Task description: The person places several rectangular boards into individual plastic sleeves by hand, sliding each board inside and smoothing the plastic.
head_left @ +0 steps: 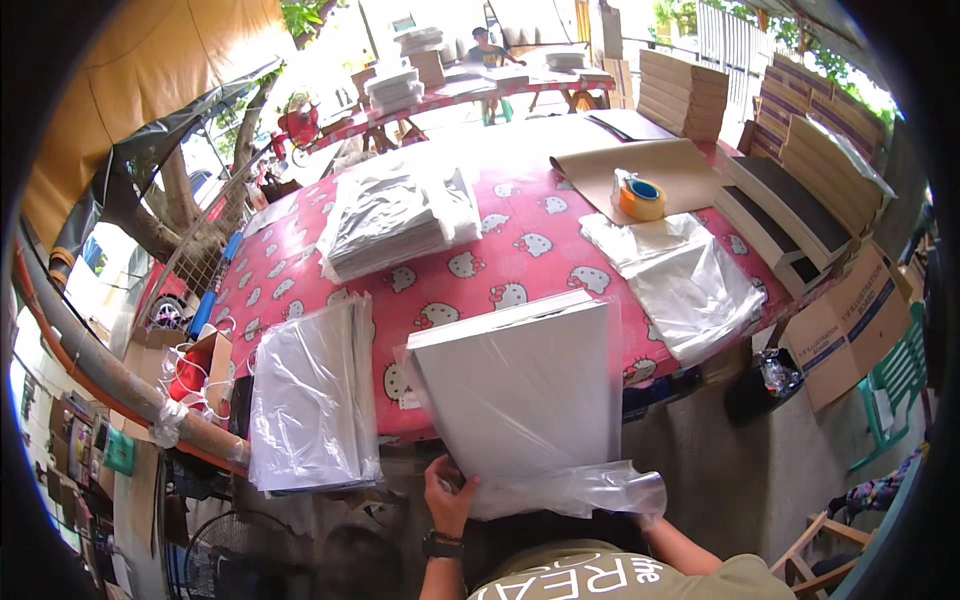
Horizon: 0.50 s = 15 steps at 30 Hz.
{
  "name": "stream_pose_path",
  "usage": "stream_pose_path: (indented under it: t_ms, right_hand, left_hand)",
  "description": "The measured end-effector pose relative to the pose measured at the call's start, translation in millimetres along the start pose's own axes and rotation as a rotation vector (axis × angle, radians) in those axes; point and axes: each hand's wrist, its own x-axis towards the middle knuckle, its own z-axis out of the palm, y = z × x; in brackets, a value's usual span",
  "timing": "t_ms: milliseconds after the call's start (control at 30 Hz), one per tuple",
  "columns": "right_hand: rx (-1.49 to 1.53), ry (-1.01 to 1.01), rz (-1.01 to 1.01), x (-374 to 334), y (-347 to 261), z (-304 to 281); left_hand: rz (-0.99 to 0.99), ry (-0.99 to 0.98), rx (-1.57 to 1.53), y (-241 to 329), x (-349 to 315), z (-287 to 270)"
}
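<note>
A thick stack of light grey boards (520,385) lies at the table's near edge inside a clear plastic bag (570,488). The bag's loose end hangs crumpled toward me. My left hand (452,495) is at the bag's lower left corner, its thumb and fingers closed on the plastic. At the opposite end of the loose plastic is my right hand (648,518), mostly hidden by the film, so its fingers do not show. Left of the boards rests a pile of plastic-wrapped sheets (312,400).
The pink cat-patterned table (465,263) also bears a wrapped stack (390,215), flat clear bags (690,290) and a tape roll (641,198) on brown paper. Stacked boards (785,215) and a carton (845,320) stand right. Behind, a person (488,55) is at another table.
</note>
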Motion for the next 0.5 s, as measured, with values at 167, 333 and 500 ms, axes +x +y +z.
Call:
stream_pose_path:
  t_ms: [167,333,500]
  right_hand:
    - [0.096,0.000,0.038,-8.8,-23.9,-4.6]
    - [0.159,-0.059,0.063,-8.9,-40.8,0.7]
    - [0.223,-0.129,0.092,-9.3,-55.2,9.6]
  left_hand:
    - [0.074,-0.021,0.091,9.9,1.9,5.7]
    - [0.140,-0.032,0.047,-4.7,0.9,4.4]
    - [0.130,-0.053,-0.120,-9.6,-0.4,4.4]
